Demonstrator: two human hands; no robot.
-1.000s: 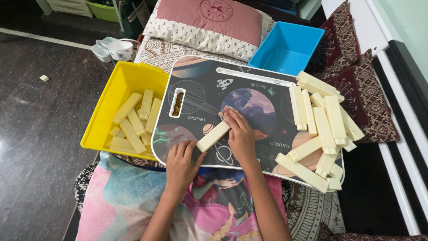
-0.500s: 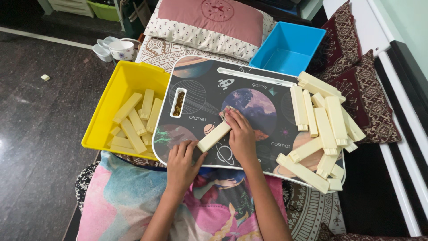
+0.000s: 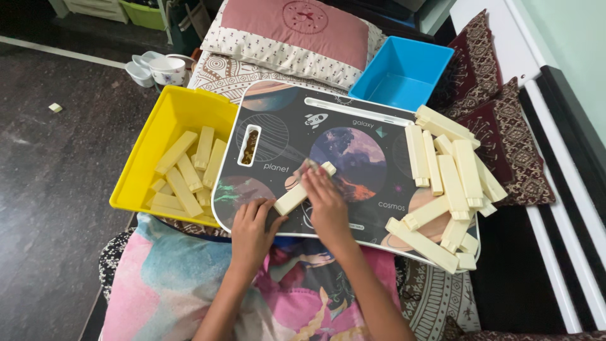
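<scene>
A cream block [image 3: 293,197] lies slanted on the dark space-print lap tray [image 3: 284,132]. My right hand [image 3: 328,205] presses on its upper half, with a small piece of something held against the block under the fingers. My left hand [image 3: 251,230] rests at the tray's near edge, fingertips touching the block's lower end. A heap of cream blocks [image 3: 449,183] covers the tray's right side. At the left, a yellow bin [image 3: 161,123] holds several more cream blocks [image 3: 186,173].
A blue bin [image 3: 404,72] stands beyond the tray, in front of a pink pillow [image 3: 297,28]. Dark red cushions [image 3: 499,113] and a white bed rail are at the right. White cups [image 3: 158,68] and a stray block [image 3: 55,107] sit on the dark floor at left.
My right hand has slid slightly down and left along the block, uncovering its upper end. The left hand stays at the lower end.
</scene>
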